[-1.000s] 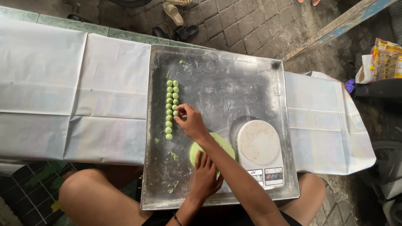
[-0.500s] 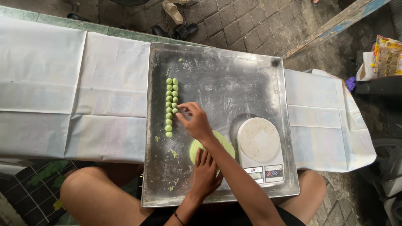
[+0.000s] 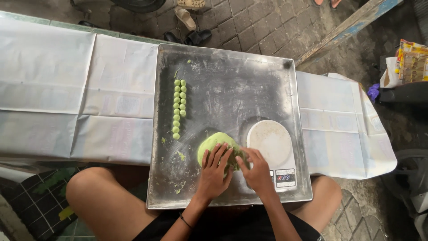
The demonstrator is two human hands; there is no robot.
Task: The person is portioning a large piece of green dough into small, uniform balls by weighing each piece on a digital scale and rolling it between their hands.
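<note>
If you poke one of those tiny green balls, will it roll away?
Probably a bit: the small green balls look round and sit loose in two rows on the flat metal tray. They seem soft like the green dough lump under both hands, so a push may squash or stick them.

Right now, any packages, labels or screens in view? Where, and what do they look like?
Scale panel: front edge of the white kitchen scale on the metal tray, small rectangular display with coloured buttons.
Snack packets: far right on the ground, yellow and red bags.
White printed sheets: covering the table, faint text blocks.
</note>
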